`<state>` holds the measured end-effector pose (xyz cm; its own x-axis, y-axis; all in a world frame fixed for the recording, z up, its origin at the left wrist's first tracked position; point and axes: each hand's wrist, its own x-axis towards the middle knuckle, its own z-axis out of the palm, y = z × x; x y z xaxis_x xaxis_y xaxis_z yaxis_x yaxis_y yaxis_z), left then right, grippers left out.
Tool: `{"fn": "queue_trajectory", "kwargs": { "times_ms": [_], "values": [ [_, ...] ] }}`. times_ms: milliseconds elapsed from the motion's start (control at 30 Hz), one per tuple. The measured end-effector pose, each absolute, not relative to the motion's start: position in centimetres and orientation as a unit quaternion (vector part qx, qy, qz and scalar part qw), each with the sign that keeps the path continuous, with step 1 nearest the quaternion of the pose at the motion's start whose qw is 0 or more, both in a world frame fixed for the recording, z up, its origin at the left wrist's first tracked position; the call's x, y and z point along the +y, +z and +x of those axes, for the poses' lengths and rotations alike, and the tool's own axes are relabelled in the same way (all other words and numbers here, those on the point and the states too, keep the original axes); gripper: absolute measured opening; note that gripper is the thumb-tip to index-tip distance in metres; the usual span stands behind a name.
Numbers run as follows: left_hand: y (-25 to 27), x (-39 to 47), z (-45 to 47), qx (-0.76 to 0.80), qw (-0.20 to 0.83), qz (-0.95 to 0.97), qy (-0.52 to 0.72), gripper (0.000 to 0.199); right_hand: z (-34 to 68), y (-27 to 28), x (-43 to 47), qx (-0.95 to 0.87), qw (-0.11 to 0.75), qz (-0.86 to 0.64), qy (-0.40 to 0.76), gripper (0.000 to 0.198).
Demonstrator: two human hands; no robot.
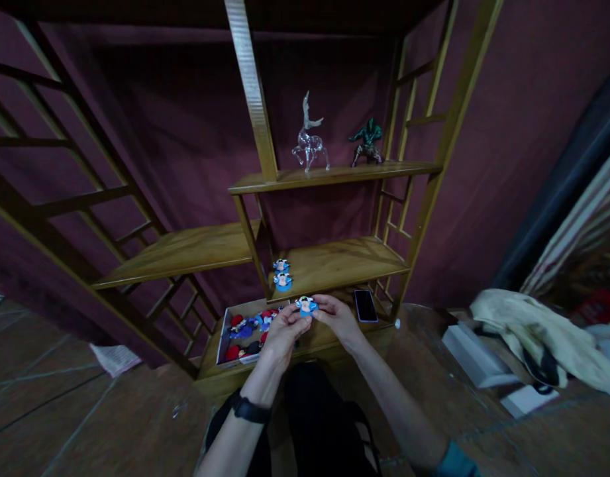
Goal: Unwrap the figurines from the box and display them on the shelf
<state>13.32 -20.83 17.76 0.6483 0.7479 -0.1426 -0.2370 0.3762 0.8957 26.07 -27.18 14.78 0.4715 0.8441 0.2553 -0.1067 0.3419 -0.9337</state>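
Note:
A small figurine with a blue base and white top is held between my two hands, in front of the lower shelf. My left hand pinches it from the left, and my right hand has its fingers closed on its right side. Two similar blue-and-white figurines stand one behind the other at the left end of the wooden shelf. Below and left of my hands, an open box holds several red, blue and dark figures, partly hidden by my left hand.
A phone lies on the bottom board to the right. On the upper shelf stand a clear glass deer and a green-cloaked figure. White boxes and pale cloth lie on the floor at right.

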Motion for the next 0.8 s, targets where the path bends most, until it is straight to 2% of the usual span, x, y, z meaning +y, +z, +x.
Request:
{"fn": "queue_trajectory", "kwargs": {
  "times_ms": [333,500,800],
  "values": [
    [17.9,-21.5,19.0,0.251,0.729,0.54,0.338,0.04,29.9,14.7,-28.9,-0.327,0.777,-0.44,0.309,0.035],
    [17.8,-21.9,21.5,0.261,0.703,0.568,0.34,0.04,31.6,15.5,-29.6,-0.308,0.774,-0.45,0.321,0.034],
    [18.2,-22.6,23.7,0.247,0.718,0.575,0.305,0.04,34.7,14.8,-30.3,-0.308,0.76,-0.494,0.288,0.035]
  ]
}}
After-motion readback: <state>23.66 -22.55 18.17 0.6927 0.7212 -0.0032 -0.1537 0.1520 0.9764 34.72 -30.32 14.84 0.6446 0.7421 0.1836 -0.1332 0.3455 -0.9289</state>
